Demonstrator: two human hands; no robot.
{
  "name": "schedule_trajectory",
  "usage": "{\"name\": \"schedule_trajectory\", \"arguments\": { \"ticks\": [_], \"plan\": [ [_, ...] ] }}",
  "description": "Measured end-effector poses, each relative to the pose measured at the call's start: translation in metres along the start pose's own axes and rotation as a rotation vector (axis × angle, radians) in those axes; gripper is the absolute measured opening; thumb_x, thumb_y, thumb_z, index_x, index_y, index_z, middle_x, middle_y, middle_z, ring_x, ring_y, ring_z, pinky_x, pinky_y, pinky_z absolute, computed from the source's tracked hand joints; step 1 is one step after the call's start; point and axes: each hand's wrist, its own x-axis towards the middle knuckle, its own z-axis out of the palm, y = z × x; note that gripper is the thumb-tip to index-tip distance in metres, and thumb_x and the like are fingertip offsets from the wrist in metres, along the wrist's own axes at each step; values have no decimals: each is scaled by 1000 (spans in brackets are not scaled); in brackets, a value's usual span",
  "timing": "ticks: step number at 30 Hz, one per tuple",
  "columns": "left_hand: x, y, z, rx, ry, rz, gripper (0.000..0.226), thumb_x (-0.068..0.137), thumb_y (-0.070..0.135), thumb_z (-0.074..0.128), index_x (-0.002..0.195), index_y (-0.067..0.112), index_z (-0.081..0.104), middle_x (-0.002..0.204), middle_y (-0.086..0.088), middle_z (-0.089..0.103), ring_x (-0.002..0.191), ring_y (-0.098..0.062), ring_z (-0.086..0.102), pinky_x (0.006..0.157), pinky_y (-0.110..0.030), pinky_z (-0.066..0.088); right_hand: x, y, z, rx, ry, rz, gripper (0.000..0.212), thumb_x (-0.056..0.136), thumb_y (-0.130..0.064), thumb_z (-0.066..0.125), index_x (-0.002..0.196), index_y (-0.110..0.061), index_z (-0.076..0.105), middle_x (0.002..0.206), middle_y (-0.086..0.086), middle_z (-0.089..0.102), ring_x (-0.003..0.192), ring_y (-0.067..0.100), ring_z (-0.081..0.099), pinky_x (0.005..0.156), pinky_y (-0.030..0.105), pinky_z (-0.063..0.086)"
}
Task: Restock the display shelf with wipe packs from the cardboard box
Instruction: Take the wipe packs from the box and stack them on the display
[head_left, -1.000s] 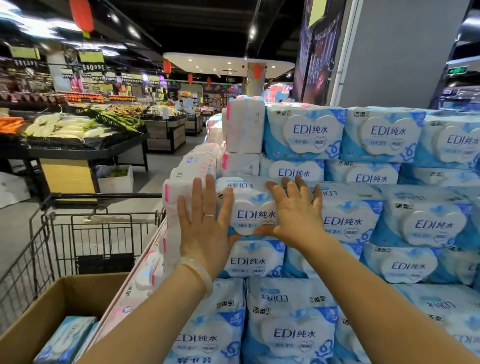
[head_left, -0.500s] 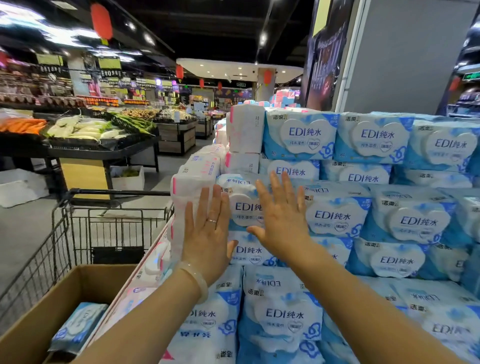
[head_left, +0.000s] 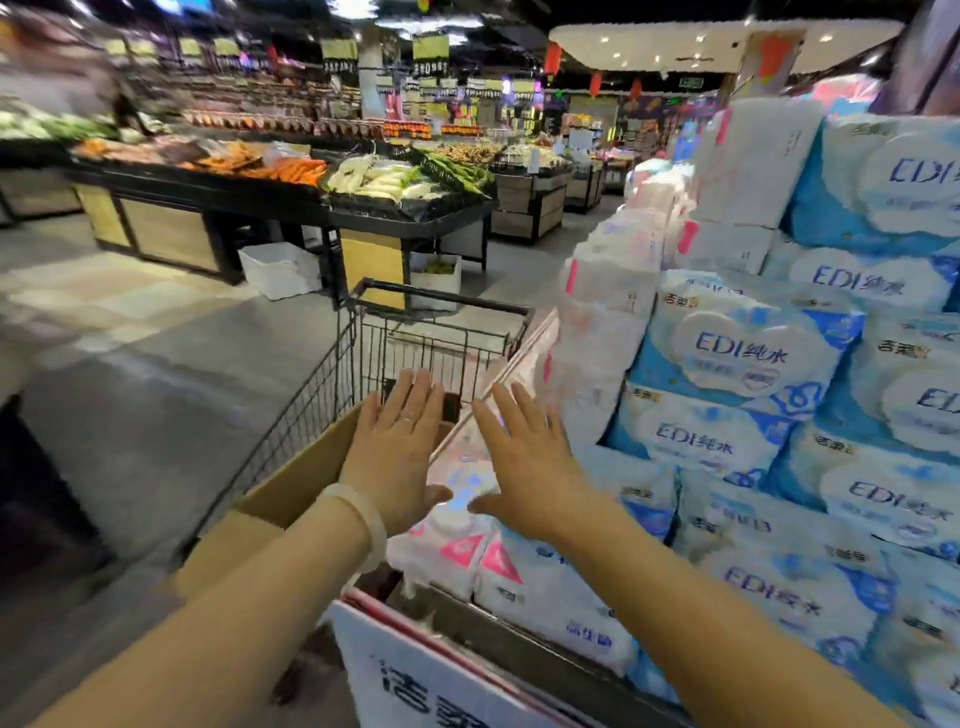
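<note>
Both flat, spread, empty, the left hand (head_left: 395, 447) and right hand (head_left: 524, 457) hover above the brown cardboard box (head_left: 291, 483), likely reaching for blue-and-white plastic wipe packs (head_left: 737, 358) stacked rightward.

The left hand (head_left: 395, 447) hides most of the cardboard box (head_left: 291, 488). At three o'clock, wipe packs (head_left: 904, 171) run off frame. Far stalls at ten o'clock blur.

The wipe packs (head_left: 737, 358) are soft plastic film with a glossy sheen, slightly crinkly. The cardboard box (head_left: 291, 488) is plain matt brown board. The cart (head_left: 415, 338) is thin dark metal wire. The bracelet (head_left: 358, 519) looks like smooth pale stone or plastic, too blurry to call.
</note>
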Motion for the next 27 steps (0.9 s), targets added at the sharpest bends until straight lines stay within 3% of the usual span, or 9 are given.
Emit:
{"name": "schedule_trajectory", "arguments": {
  "ticks": [6, 15, 27],
  "plan": [
    [-13, -83, 26, -34, -83, -132, 108, 85, 47, 61, 149, 9, -18, 158, -7, -24, 147, -22, -19, 119, -37, -9, 61, -71, 30, -12, -76, -128, 105, 86, -45, 64, 152, -10, -10, 161, 8, -18, 149, 24, -15, 119, 45, -7],
    [4, -209, 72, -56, -149, -174, 111, 84, 46, 64, 150, 7, -16, 158, -10, -22, 147, -24, -19, 114, -33, -15, 171, -149, 76, 1, -153, -90, 108, 84, -43, 67, 152, -11, -10, 161, 7, -17, 149, 23, -15, 120, 45, -6],
    [77, -286, 167, -173, -342, -99, 105, 86, 43, 61, 150, 10, -15, 160, -7, -18, 148, -23, -16, 119, -36, -8, 288, -161, 171, 17, -322, 63, 105, 84, -44, 66, 153, -10, -6, 162, 8, -12, 149, 25, -11, 120, 49, 0]
  ]
}}
